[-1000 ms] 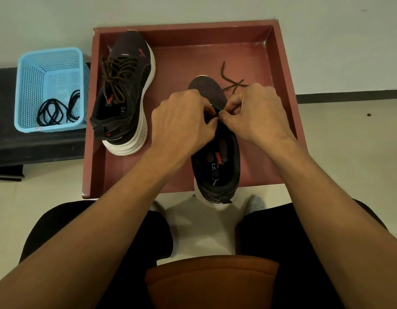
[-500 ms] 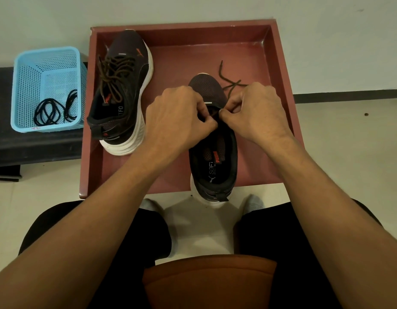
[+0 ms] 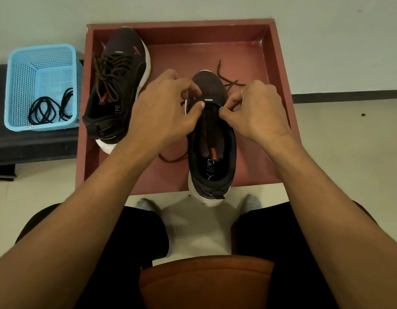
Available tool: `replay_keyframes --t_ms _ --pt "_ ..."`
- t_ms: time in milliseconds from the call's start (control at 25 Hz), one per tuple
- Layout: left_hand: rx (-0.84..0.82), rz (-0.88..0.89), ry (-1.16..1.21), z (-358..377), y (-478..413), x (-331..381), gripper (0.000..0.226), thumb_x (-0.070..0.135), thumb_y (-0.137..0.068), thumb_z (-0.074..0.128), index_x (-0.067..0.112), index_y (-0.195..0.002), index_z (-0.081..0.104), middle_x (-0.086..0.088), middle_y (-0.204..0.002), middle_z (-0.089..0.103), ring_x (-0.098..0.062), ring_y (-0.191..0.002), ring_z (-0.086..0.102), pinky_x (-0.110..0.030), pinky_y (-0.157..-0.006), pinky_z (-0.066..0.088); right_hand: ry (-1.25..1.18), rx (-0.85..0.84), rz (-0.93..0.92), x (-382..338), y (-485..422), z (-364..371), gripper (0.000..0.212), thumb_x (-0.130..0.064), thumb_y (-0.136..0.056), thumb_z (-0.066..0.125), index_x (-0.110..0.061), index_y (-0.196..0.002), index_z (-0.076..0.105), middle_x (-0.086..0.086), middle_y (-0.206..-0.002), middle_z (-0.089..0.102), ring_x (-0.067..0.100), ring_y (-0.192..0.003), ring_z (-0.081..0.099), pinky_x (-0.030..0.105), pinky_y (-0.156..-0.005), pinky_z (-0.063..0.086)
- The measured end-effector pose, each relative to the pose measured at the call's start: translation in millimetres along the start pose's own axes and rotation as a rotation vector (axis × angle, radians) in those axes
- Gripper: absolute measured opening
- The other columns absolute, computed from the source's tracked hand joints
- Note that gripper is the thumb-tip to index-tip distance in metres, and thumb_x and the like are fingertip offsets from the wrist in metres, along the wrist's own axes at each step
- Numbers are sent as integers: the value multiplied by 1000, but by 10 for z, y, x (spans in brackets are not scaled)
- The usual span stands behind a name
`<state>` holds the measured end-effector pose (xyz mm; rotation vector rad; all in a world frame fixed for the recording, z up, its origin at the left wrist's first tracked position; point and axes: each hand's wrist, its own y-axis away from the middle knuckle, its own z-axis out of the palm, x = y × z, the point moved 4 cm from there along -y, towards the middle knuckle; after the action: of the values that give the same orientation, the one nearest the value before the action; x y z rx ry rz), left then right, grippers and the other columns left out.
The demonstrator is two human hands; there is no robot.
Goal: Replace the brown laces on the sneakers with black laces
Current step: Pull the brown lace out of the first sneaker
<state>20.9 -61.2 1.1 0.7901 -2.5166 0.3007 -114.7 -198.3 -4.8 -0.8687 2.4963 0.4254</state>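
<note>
Sneaker in hand (image 3: 212, 152): dark upper, white sole, toe pointing away. It lies in the tray (image 3: 280, 63), right of the middle, with its heel overhanging the near edge.

Brown lace (image 3: 230, 82): it seems to remain only in the eyelet row nearest the toe. One loose end trails toward the tray's far right corner, and another stretch lies on the tray floor left of the sneaker.

Left hand (image 3: 166, 108): fingers curled, with the thumb and a fingertip pinching the left eyelet edge of the upper.

Right hand (image 3: 257, 110): thumb and forefinger closed in a pinch at the right eyelet edge, apparently on the lace.

Step, as judged: drawing out the last crossing. It is best done with the upper braced by the left hand and the lace pulled in line with the eyelet, tip guided so it does not snag.

Second sneaker (image 3: 124, 63): in the far left corner of the tray, fully laced in brown, not yet begun.

Black laces (image 3: 46, 108): coiled in a blue basket (image 3: 40, 50) on a dark bench (image 3: 32, 146), just beside the tray's left edge.

Obstacles: the second sneaker and the tray's left wall lie across the reach to the basket. The overhanging heel may tip, and the loose brown lace may tangle.
</note>
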Motion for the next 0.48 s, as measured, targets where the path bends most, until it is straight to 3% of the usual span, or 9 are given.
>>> replay_keyframes --t_ms 160,320,480 --pt "-1 42 -30 151 -13 38 41 51 -89 71 34 -126 69 11 -109 58 -6 -91 56 -28 -81 44 0 -17 -18 -29 26 8 8 -36 -85 81 -29 -81 80 -14 -73 69 10 -72 71 35 -73 64" --pt "-36 -41 68 131 -29 -117 38 53 -86 75 30 -116 72 10 -102 62 -6 -79 57 -29 -80 53 15 -55 -24 -3 46 -12 10 -37 -83 82 -28 -78 80 -16 -68 66 9 -72 69 33 -71 62" --pt "-122 -133 150 70 -12 -212 27 48 -94 71 27 -110 75 13 -92 69 0 -84 64 -11 -70 44 -47 -91 -27 64 9 -45 27 -50 -87 79 -28 -71 77 -17 -62 65 1 -60 63 23 -61 52"
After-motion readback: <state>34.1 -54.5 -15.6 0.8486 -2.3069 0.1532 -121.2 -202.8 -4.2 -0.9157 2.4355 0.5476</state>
